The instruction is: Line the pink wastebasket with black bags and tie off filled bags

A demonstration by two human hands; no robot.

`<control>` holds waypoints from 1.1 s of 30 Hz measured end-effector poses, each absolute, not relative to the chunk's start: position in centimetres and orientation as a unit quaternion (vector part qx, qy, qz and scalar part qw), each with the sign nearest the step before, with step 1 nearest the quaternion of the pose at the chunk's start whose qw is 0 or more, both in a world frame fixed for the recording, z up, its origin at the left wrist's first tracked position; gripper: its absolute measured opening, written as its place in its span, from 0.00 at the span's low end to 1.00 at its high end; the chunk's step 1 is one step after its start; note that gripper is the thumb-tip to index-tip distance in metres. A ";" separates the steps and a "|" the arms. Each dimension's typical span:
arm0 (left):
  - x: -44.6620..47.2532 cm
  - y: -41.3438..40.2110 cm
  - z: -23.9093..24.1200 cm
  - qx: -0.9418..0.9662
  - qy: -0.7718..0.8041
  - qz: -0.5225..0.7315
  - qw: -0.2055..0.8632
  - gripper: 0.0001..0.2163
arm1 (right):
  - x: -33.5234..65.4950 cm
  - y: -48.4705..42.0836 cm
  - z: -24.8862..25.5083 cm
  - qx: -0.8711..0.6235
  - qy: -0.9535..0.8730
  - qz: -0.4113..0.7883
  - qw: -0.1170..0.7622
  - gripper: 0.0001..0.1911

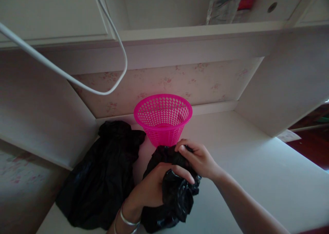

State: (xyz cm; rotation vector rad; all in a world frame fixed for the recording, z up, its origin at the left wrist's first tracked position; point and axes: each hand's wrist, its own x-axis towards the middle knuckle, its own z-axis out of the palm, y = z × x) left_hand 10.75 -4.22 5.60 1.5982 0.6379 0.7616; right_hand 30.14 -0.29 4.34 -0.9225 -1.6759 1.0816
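Note:
A crumpled black plastic bag [177, 196] is bunched between both hands in the lower middle of the head view. My left hand [159, 182], with bangles at the wrist, is closed around its gathered plastic. On the far side of the bag, my right hand [196, 155] pinches its edge between thumb and fingers. Just beyond the hands stands a pink perforated plastic basket [164, 138], upright, with no liner visible over its rim. To the left lies a larger black plastic bag [102, 179], apart from my hands.
A white cable [105, 91] loops down at the upper left. The white surface [226, 192] is bounded by side panels and a flowered back wall [205, 83]. Above runs a shelf edge [195, 31], with a clear plastic packet [223, 7] on the shelf.

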 end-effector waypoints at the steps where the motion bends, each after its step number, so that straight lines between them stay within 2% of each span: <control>1: 10.5 -4.3 5.8 0.690 0.277 0.320 0.587 0.08 | 30.1 -0.3 4.2 -0.389 -0.661 0.442 0.466 0.24; 6: 10.3 -4.2 5.5 0.702 0.275 0.312 0.579 0.04 | 30.0 -0.6 4.5 -0.425 -0.577 0.486 0.500 0.27; 11: 11.2 -3.9 3.8 0.648 0.313 0.385 0.577 0.05 | 30.2 -1.5 6.1 -0.371 -0.459 0.613 0.525 0.24; 15: 11.6 -3.8 3.3 0.632 0.355 0.442 0.528 0.04 | 30.3 -2.5 6.9 -0.345 -0.409 0.662 0.525 0.22; 18: 11.6 -3.8 3.3 0.627 0.354 0.462 0.519 0.07 | 30.3 -3.1 6.7 -0.361 -0.395 0.656 0.533 0.20; 23: 11.2 -3.8 3.2 0.577 0.337 0.436 0.603 0.08 | 30.2 -3.5 6.2 -0.358 -0.416 0.637 0.541 0.16; 28: 11.0 -3.8 2.9 0.603 0.336 0.426 0.585 0.06 | 30.1 -3.2 6.0 -0.328 -0.490 0.589 0.552 0.16; 33: 11.4 -3.7 3.4 0.598 0.377 0.444 0.551 0.08 | 30.3 -3.2 5.7 -0.364 -0.536 0.558 0.518 0.16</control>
